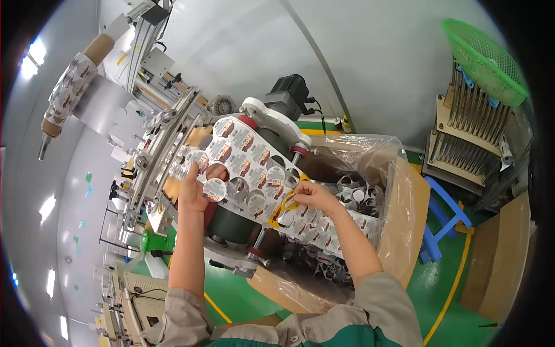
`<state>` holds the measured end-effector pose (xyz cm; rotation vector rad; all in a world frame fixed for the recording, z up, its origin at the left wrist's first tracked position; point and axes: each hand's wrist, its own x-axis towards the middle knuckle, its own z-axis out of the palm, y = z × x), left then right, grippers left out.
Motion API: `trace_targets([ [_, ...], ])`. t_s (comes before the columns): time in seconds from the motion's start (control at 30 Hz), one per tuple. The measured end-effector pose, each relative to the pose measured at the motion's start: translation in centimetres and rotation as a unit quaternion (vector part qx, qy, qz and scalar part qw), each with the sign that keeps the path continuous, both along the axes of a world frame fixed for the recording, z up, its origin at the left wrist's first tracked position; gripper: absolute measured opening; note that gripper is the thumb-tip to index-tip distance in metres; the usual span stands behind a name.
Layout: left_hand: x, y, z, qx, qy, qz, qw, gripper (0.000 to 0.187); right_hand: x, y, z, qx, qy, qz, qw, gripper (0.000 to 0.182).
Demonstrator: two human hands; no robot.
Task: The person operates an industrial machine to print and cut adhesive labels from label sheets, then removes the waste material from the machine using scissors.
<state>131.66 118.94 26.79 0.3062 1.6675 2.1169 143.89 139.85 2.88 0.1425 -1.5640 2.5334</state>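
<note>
A wide web of printed sheet (pixel 245 151) with rows of round labels runs over a dark green roller (pixel 234 225) on the machine. Some round cut-outs in it are open holes. My left hand (pixel 192 194) is at the sheet's left edge, with a loose round printed lid (pixel 214 189) pinched in its fingers. My right hand (pixel 315 195) is closed on a thin looped yellow strip (pixel 283 209) that lies across the sheet. Below that strip, the printed sheet hangs down over the box.
A plastic-lined cardboard box (pixel 399 214) holds dark sheet scraps (pixel 361 196). A black motor (pixel 289 92) sits behind the roller, and a printed roll (pixel 72 84) hangs upper left. At right stand a green basket (pixel 485 61), a metal rack (pixel 465 136) and a blue frame (pixel 445 220).
</note>
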Motion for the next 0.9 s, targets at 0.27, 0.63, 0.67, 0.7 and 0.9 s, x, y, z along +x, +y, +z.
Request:
trace_targets([
  [0.27,1.1,0.6,0.1,-0.029,0.04,0.052,0.997,0.044,0.5,0.8,-1.1,-0.128,0.004,0.013,0.992,0.018],
  [0.63,-0.9,-0.7,-1.5,0.056,-0.014,-0.052,0.997,0.041,0.1,1.2,-2.9,-0.13,0.022,0.027,0.991,0.013],
  [0.67,-0.8,-0.6,-1.6,0.045,-0.007,-0.031,0.999,0.04,0.0,1.2,-2.9,-0.129,0.021,0.027,0.991,0.013],
  [0.7,-1.0,-0.6,-1.7,0.045,-0.008,-0.03,0.999,0.04,0.0,1.2,-3.0,-0.138,0.007,0.015,0.99,0.012],
  [0.9,-2.1,-0.7,-2.6,0.087,-0.035,-0.051,0.994,0.04,0.4,1.2,-3.4,-0.16,-0.012,-0.012,0.987,0.011],
])
